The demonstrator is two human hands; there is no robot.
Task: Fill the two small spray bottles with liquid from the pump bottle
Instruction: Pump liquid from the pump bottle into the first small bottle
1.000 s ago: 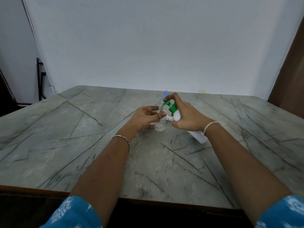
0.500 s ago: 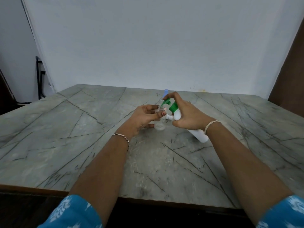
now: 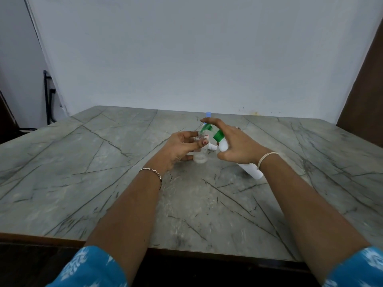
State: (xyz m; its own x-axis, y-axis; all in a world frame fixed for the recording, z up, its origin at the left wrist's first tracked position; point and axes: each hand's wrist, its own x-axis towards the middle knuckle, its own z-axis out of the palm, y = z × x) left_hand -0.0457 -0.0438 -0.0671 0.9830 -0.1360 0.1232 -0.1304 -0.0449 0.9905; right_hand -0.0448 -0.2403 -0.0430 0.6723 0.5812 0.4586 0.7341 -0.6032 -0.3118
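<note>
Left hand (image 3: 182, 148) holds the upper part of a clear spray bottle (image 3: 200, 155) standing on the surface (image 3: 83, 162). Right hand (image 3: 238, 146) grips the tilted pump bottle (image 3: 251, 170), green nozzle at the spray bottle's mouth. A blue-capped second bottle (image 3: 208, 114) is mostly hidden behind the fingers.

We see white pump bottle (image 3: 224, 145), green pump, tilted, spout over uncapped clear spray bottle (image 3: 200, 155) upright on table (image 3: 103, 183); blue-capped bottle (image 3: 208, 114) behind.

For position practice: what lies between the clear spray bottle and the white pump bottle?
Head view: a small white piece, likely a spray top, lies on the table.
</note>
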